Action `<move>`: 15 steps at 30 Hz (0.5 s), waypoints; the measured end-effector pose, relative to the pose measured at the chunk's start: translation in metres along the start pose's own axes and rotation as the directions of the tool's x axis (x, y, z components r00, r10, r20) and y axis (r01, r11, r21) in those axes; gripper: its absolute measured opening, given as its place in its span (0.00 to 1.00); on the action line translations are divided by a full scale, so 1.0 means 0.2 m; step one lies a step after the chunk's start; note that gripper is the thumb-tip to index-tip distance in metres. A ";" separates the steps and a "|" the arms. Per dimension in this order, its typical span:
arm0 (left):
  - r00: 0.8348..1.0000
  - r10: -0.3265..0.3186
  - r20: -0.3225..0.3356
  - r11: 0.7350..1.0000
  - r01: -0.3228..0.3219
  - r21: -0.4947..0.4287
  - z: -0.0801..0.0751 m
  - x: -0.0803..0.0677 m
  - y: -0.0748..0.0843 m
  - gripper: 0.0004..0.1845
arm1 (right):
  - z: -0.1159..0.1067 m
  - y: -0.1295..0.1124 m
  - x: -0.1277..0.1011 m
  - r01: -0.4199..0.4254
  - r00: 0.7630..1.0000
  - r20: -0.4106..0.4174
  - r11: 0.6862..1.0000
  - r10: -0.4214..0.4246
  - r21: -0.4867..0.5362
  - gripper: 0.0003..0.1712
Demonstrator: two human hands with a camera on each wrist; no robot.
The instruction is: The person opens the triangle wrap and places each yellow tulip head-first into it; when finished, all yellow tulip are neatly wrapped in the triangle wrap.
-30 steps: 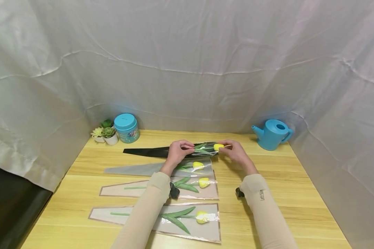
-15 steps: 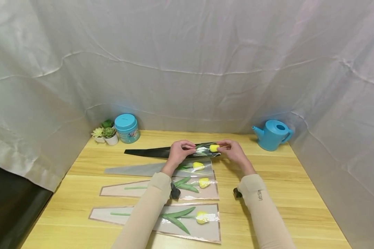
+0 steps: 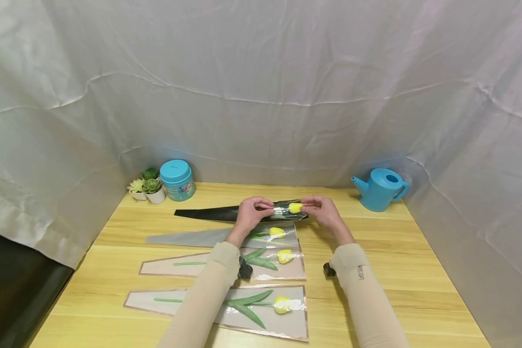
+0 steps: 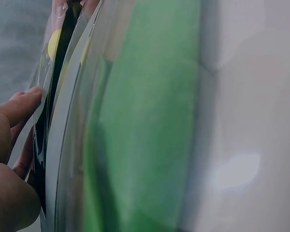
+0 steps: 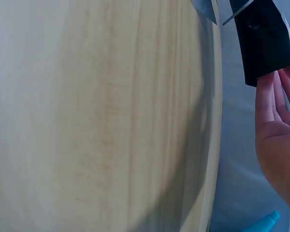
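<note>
Across the back of the table lies a black-backed clear flower sleeve (image 3: 206, 213) with a yellow artificial tulip (image 3: 295, 208) in its wide right end. My left hand (image 3: 253, 212) pinches the sleeve near its middle; in the left wrist view, that hand's thumb and fingers (image 4: 20, 107) close on its edge. At the sleeve's mouth, my right hand (image 3: 325, 212) holds the tulip's head between thumb and fingers. In the right wrist view the right hand (image 5: 280, 137) reaches into or behind the black end of the sleeve (image 5: 263, 43); which one I cannot tell.
Nearer me lie a grey sleeve (image 3: 187, 237) and two pale sleeves (image 3: 161, 267), (image 3: 282, 326), each with a yellow tulip. A blue lidded jar (image 3: 177, 181) and small potted succulents (image 3: 152, 188) stand back left, a blue watering can (image 3: 377, 189) back right.
The tulip has slid left, deeper into the black sleeve, and my right hand has shifted slightly left with it. My left hand keeps its hold on the sleeve.
</note>
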State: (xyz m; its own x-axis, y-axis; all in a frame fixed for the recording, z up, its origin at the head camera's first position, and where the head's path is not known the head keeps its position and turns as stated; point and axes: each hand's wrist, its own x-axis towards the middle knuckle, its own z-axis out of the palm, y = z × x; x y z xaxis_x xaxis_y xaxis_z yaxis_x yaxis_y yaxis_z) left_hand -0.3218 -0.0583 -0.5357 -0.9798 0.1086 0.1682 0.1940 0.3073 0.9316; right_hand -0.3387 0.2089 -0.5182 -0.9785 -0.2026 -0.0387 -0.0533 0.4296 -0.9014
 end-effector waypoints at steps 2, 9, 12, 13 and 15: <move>1.000 0.001 -0.002 1.000 0.000 0.003 0.00 0.00 0.00 0.09 | 0.00 0.00 0.00 -0.005 1.000 0.003 1.000 0.005 0.017 0.20; 1.000 -0.008 -0.001 1.000 0.008 -0.005 0.00 0.00 0.00 0.09 | 0.01 0.01 0.02 0.011 1.000 0.027 0.999 -0.012 0.031 0.21; 1.000 -0.009 -0.005 1.000 0.009 -0.004 0.00 0.00 0.00 0.08 | 0.02 0.01 0.02 0.006 1.000 0.030 1.000 -0.007 0.030 0.20; 1.000 -0.007 -0.007 1.000 0.007 -0.005 0.00 0.00 0.00 0.08 | 0.02 0.00 0.02 0.001 1.000 0.030 1.000 -0.002 0.030 0.19; 1.000 -0.005 -0.009 1.000 0.005 -0.009 0.00 0.00 -0.01 0.07 | 0.02 0.00 0.02 -0.005 0.999 0.034 0.999 0.004 0.038 0.19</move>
State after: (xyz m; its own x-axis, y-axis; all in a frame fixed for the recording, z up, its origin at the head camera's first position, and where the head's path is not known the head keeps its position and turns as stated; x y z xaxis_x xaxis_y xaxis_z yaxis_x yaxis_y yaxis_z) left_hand -0.3225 -0.0579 -0.5369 -0.9811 0.0983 0.1666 0.1888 0.2991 0.9354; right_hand -0.3423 0.2041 -0.5212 -0.9715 -0.2303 -0.0568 -0.0406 0.3973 -0.9168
